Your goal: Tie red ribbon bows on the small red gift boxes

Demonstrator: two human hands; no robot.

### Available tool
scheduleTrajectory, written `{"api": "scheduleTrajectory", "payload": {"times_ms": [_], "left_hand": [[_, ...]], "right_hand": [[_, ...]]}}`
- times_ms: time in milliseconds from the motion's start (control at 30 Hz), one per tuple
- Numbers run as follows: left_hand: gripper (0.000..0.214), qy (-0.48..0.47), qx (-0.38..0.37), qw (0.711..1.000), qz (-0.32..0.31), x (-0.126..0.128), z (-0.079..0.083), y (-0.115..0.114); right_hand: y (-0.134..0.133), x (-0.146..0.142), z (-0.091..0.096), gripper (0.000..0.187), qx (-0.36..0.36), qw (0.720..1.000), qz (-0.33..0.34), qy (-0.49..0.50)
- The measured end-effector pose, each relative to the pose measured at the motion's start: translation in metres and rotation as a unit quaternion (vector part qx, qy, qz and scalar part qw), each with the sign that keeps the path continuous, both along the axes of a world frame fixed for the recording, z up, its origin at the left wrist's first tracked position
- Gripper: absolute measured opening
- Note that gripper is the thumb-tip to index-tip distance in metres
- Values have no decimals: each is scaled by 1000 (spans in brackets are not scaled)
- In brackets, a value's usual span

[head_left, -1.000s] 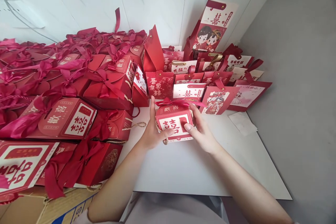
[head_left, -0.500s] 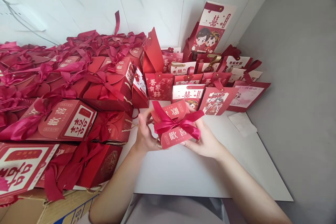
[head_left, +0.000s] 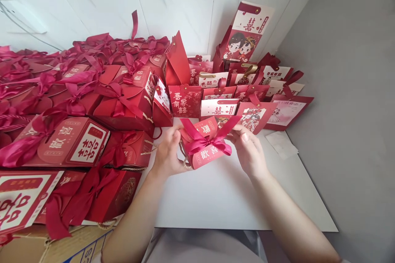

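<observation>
I hold a small red gift box [head_left: 207, 157] with white characters and a magenta ribbon bow [head_left: 206, 139] just above the white board [head_left: 222, 197]. My left hand [head_left: 168, 154] grips the box's left side, fingers closed round it. At the box's upper right, the fingertips of my right hand [head_left: 249, 150] pinch the right end of the ribbon. The box is tilted with its top towards me.
Many red gift boxes with ribbons [head_left: 77, 102] pile up on the left, some on a cardboard carton [head_left: 70, 244]. Red and white paper gift bags [head_left: 247, 90] stand at the back against the white wall. A white paper slip [head_left: 281, 144] lies at the right.
The box has been tipped from front face showing to top and bow towards me. My right hand has left the box's side and now pinches the ribbon end.
</observation>
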State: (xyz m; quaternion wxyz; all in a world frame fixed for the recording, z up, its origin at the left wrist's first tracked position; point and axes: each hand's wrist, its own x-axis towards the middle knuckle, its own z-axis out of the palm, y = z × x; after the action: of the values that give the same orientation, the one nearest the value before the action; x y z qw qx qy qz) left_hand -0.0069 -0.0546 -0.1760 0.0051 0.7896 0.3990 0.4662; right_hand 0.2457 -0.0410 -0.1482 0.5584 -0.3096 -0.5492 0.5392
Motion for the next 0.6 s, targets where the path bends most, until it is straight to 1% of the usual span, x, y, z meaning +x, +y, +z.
{"api": "scheduleTrajectory", "payload": {"times_ms": [67,167,333,467,533,600], "left_hand": [[133,25,18,999,-36,4,6,-1],[132,33,-20,996,-84,9,9,-2],[127,20,-97,982,-162,15,8,-5],[134,20,-139,972,-186,16,6,-8],[138,40,-172,967,-186,17,5,-9],[139,52,-202,960,-184,17,5,-10]], "right_hand": [[1,0,1,23,-31,999,-15,27],[2,1,3,11,-48,997,-48,28],[7,6,6,12,-64,994,-91,-15],[14,16,9,18,-109,987,-71,-97],[14,20,13,22,-95,984,-60,-137],[12,22,18,28,-44,983,-43,-173]]}}
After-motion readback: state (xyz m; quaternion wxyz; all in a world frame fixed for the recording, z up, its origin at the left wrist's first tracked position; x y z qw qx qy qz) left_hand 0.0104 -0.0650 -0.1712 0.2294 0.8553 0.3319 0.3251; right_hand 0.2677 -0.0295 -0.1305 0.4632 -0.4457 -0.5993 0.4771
